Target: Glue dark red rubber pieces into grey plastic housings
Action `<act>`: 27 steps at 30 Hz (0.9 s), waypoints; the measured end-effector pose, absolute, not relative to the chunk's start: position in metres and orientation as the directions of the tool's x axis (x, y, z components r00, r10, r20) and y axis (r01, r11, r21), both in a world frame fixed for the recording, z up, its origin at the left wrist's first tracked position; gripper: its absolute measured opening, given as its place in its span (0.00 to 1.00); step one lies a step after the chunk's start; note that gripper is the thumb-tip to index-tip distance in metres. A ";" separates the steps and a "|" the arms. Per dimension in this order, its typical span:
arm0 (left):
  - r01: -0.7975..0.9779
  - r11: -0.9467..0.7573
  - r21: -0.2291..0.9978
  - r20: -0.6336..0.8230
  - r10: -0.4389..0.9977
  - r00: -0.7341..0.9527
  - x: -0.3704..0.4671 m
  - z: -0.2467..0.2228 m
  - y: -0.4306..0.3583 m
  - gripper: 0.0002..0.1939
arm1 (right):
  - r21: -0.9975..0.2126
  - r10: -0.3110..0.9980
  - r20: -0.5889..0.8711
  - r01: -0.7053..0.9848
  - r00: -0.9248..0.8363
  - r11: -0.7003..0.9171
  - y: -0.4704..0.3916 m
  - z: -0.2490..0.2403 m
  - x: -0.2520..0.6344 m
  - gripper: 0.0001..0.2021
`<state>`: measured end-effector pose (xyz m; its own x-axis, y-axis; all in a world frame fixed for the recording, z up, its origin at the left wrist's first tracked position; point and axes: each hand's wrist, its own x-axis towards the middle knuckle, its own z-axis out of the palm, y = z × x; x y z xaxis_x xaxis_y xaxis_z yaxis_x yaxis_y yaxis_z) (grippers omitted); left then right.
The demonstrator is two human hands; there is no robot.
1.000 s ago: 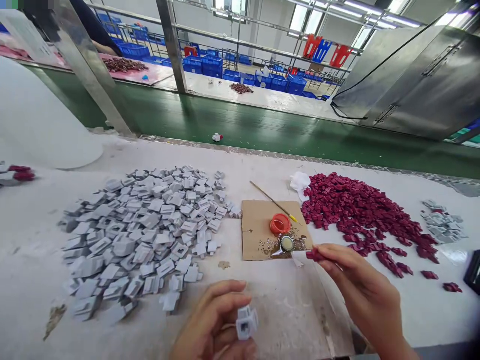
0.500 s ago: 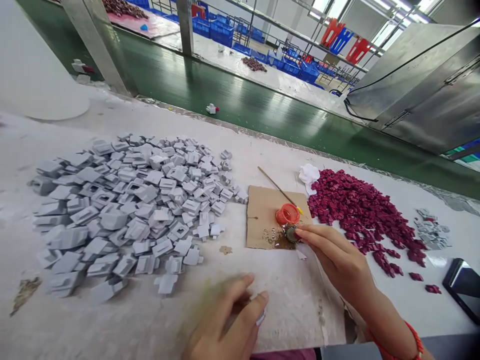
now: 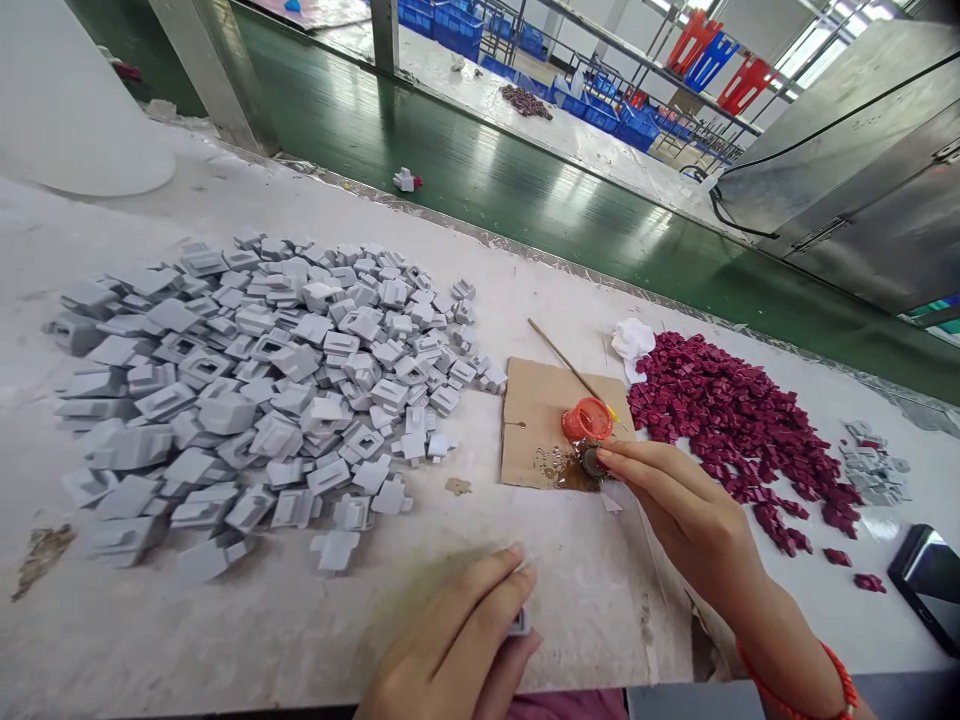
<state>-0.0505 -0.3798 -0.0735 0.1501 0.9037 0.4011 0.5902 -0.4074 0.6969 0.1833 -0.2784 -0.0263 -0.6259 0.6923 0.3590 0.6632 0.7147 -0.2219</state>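
Observation:
My left hand (image 3: 469, 630) is closed near the table's front edge, around a small grey plastic part (image 3: 519, 622) that shows only partly past the fingers. My right hand (image 3: 686, 500) pinches a dark round piece (image 3: 592, 460) at its fingertips. That piece sits in a wet brown patch on a cardboard sheet (image 3: 525, 430). Just behind it stands a small red cup (image 3: 587, 420), and a thin stick (image 3: 570, 368) with a yellow tip lies across the cardboard's far edge. A big heap of grey plastic parts (image 3: 285, 390) spreads out left of my hands.
Maroon parts (image 3: 735, 430) are heaped at the right, with a white crumpled wad (image 3: 634, 340) beside them. Farther right lie a few grey pieces (image 3: 876, 465) and a black phone-like device (image 3: 930, 580). A green conveyor belt (image 3: 495, 200) carrying a white-and-maroon part (image 3: 407, 180) runs behind the table.
My left fingers have come together, and more of the grey part shows between them. My right hand stays at the dark round piece. Parts on the belt have shifted left; the view has tilted slightly.

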 end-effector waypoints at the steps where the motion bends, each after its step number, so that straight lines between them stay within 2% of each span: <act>1: 0.603 -0.413 0.683 0.418 0.897 0.141 -0.049 -0.074 -0.380 0.13 | -0.214 0.689 0.373 0.665 -0.621 0.716 -0.278 -0.026 0.183 0.21; 4: 0.589 -0.412 0.695 0.438 0.893 0.108 -0.045 -0.075 -0.380 0.16 | -0.191 0.680 0.428 0.676 -0.595 0.712 -0.278 -0.023 0.179 0.18; 6: 0.553 -0.408 0.727 0.431 0.897 0.096 -0.043 -0.075 -0.379 0.14 | -0.201 0.696 0.470 0.702 -0.543 0.683 -0.283 -0.021 0.175 0.16; 8: 0.524 -0.403 0.750 0.416 0.904 0.101 -0.042 -0.074 -0.378 0.09 | -0.285 0.749 0.511 0.739 -0.422 0.611 -0.294 -0.019 0.168 0.15; 11: 0.517 -0.380 0.767 0.389 0.916 0.097 -0.042 -0.072 -0.378 0.04 | -0.501 0.835 0.486 0.699 -0.260 0.510 -0.322 -0.022 0.154 0.13; 14: 0.511 -0.350 0.785 0.365 0.928 0.075 -0.040 -0.072 -0.378 0.05 | -0.599 0.843 0.433 0.597 -0.320 0.534 -0.350 -0.030 0.143 0.12; 18: 0.524 -0.314 0.792 0.344 0.938 0.042 -0.036 -0.073 -0.379 0.05 | -0.603 0.805 0.443 0.534 -0.395 0.593 -0.366 -0.038 0.136 0.13; 27: 0.591 -0.316 0.742 0.361 0.931 0.044 -0.034 -0.071 -0.379 0.02 | -0.655 0.821 0.379 0.503 -0.428 0.564 -0.365 -0.043 0.132 0.17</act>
